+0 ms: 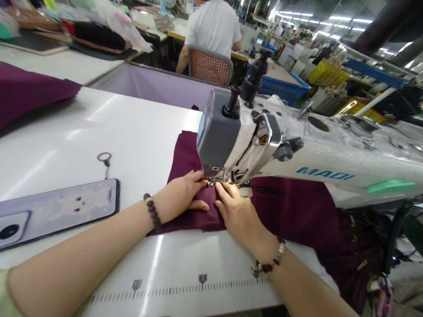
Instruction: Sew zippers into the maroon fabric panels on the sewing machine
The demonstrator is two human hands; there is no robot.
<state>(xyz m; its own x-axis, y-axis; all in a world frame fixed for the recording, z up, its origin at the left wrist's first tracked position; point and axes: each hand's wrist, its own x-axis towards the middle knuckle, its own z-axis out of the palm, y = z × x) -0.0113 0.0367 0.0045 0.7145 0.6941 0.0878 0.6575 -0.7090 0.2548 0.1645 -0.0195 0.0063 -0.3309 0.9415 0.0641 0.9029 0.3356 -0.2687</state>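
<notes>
A dark maroon piece of fabric point(295, 203) lies under the head of a sewing machine point(342, 158) and spreads to the right along its bed. My left hand point(182, 195) rests flat on the fabric, left of the presser foot point(210, 181), with thumb and fingers apart. On the right side of the foot, my right hand point(240, 216) presses on the same cloth, fingers stretched toward the needle area. Both hands are close to the foot, and the machine head partly hides the fingertips. The needle itself is too small to make out.
A phone point(59, 210) with a key ring point(104, 158) lies left of my left arm. More maroon cloth point(23, 97) is at the far left. A printed ruler scale point(202, 286) runs along the table's front edge. Ahead, a person in white point(215, 28) sits on a chair point(209, 66).
</notes>
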